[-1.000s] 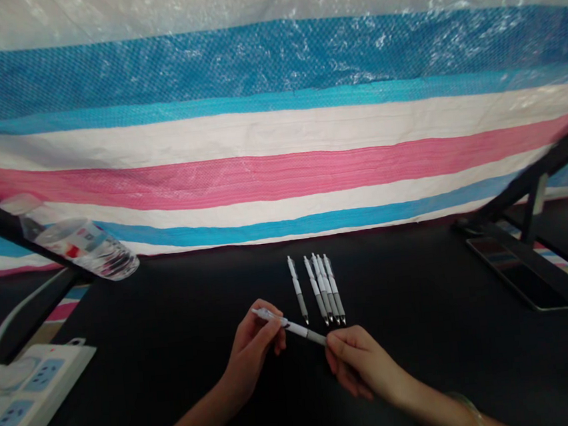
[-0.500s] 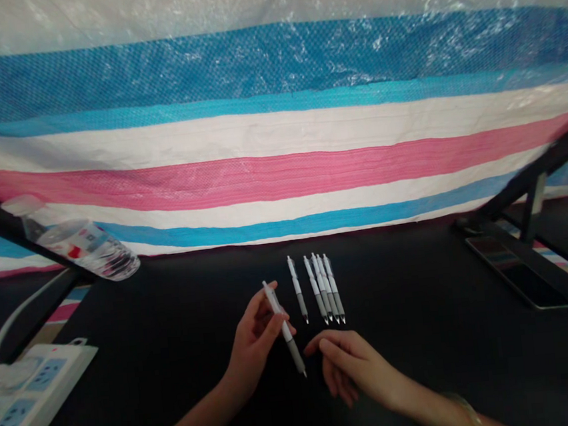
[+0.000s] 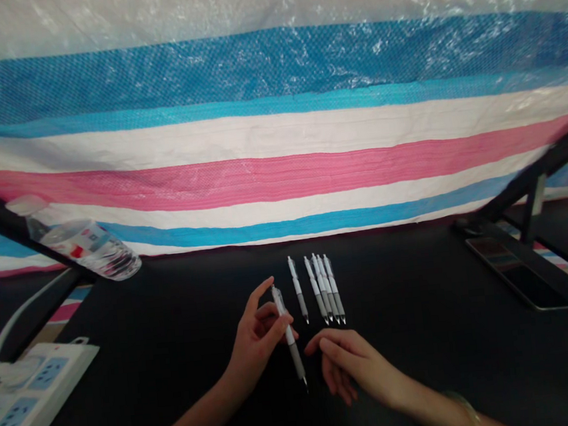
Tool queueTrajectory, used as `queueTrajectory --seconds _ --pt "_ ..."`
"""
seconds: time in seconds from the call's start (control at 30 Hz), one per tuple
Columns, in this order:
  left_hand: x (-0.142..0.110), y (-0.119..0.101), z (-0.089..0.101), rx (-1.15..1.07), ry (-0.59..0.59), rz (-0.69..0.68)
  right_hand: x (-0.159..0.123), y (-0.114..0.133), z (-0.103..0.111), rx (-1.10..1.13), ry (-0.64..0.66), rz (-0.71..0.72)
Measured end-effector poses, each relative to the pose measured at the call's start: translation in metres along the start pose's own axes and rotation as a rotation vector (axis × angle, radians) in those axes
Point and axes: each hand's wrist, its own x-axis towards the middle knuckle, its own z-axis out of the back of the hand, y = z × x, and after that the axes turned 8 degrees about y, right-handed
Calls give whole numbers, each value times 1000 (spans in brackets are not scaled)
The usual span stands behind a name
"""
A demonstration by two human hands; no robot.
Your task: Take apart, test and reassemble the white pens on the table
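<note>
Right hand (image 3: 353, 367), near edge of view: bracelet (image 3: 470, 411) at the wrist, fingers loosely curled, grip slightly spread, forefinger extended toward the held pen, apart from it.

Left hand (image 3: 256, 335), level with it across the surface (image 3: 180, 384): grip pinching a white-and-grey pen (image 3: 290, 336) between thumb and fingers, forefinger raised at the button end. Pen slants, writing tip toward the person; whether that tip meets the black surface I cannot tell.

Near left corner: white power strip (image 3: 71, 375), blue socket faces, a white plug (image 3: 15, 370) in it with a pale cord.

Just beyond the hands: lone pen (image 3: 298, 290) of matching pattern, lying tip nearward. Right of it, a close-set group of four similar pens (image 3: 325, 289), side by side, tips also nearward.

Right side: dark phone (image 3: 518, 274) lying flat near a black support (image 3: 536, 172).

Far left: clear bottle (image 3: 91, 248), tilted, label partly red, a black bar (image 3: 14, 229) crossing before it; probably plastic.

Behind all: striped sheet (image 3: 276, 133), blue, white, pink, glossy above.
</note>
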Motion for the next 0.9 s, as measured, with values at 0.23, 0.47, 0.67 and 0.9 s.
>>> queueTrajectory --seconds 0.23,0.47,0.67,0.9 --pt "1 4 3 -12 33 6 0 0 1 -11 18 0" --pt "3 11 7 -17 33 1 0 0 1 -21 17 4" --pt "3 7 5 -8 19 9 0 -1 1 -23 29 0" --pt "1 -5 -5 -27 0 82 0 -2 2 -29 19 2"
